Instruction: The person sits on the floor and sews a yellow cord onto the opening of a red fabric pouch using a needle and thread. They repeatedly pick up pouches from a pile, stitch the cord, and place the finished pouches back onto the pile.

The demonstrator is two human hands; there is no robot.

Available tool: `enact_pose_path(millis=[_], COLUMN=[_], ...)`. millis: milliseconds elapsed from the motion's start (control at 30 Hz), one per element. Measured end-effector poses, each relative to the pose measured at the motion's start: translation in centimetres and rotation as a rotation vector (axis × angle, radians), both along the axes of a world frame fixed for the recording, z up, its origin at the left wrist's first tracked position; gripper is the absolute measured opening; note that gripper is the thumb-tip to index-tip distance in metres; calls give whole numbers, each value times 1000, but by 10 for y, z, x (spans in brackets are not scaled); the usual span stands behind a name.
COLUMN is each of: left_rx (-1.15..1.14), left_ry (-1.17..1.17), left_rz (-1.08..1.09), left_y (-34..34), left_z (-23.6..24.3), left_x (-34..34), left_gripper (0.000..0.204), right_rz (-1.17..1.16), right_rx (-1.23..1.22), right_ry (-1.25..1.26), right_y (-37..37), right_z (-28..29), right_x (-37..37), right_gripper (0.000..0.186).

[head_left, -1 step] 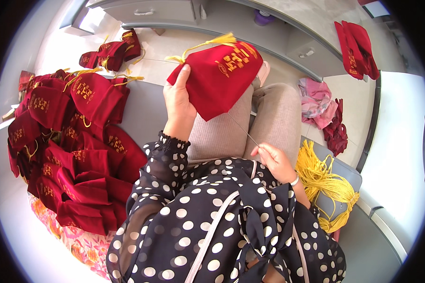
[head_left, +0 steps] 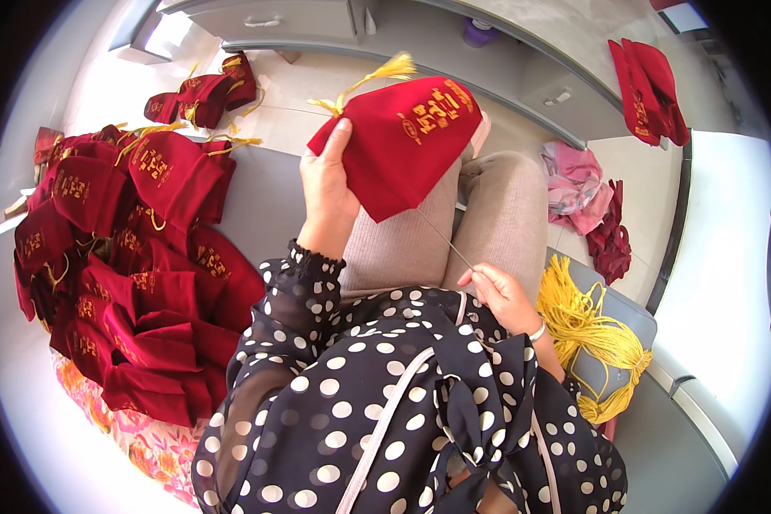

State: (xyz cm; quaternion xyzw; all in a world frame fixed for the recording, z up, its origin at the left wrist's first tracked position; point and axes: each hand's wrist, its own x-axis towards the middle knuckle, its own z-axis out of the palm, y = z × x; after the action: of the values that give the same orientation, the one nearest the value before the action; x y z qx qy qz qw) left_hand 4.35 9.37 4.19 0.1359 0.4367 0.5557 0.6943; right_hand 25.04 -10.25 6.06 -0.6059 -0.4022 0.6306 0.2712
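Note:
Over my lap, my left hand [head_left: 328, 180] grips a dark red cloth pouch [head_left: 407, 146] by its left edge, thumb on top. Gold lettering covers its upper face, and a yellow tassel cord [head_left: 377, 74] comes out of the corner near my thumb. My right hand [head_left: 499, 295] lies lower, at my right thigh, fingertips pinched on a thin metal rod [head_left: 447, 241]. The rod runs up to the pouch's lower edge; whether its tip goes inside is hidden. To my right lies a bundle of yellow cords [head_left: 587, 334].
A big heap of red pouches [head_left: 137, 283] fills the left side, above a flowered cloth [head_left: 146, 445]. More pouches [head_left: 201, 98] lie on the floor beyond. Grey drawers [head_left: 265, 24] stand ahead. Pink cloth [head_left: 570, 184] and red pieces [head_left: 647, 92] are at right.
The pouch has shifted slightly right in my left hand's grip, and its tassel has swung a little left and up. My right hand has barely moved, still on the rod.

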Motion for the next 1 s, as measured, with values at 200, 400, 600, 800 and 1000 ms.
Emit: enact_pose_path(millis=[200, 400, 600, 800, 1000], left_rx=[-49, -43, 3, 5, 67], left_ry=[-128, -142, -157, -178, -102], left_rz=[-73, -15, 15, -75, -176], left_y=[-17, -3, -3, -4, -23], left_z=[-7, -7, -15, -1, 3], left_x=[11, -12, -11, -12, 5], left_gripper=[31, 31, 30, 33, 36], right_rz=[-46, -47, -212, -189, -131], right_rx=[5, -180, -195, -30, 11], right_ry=[-129, -4, 144, 207, 259], right_y=[-4, -34, -53, -17, 21], right_z=[11, 17, 8, 12, 4], right_x=[26, 78, 96, 58, 16], right_gripper=[18, 20, 25, 24, 25])
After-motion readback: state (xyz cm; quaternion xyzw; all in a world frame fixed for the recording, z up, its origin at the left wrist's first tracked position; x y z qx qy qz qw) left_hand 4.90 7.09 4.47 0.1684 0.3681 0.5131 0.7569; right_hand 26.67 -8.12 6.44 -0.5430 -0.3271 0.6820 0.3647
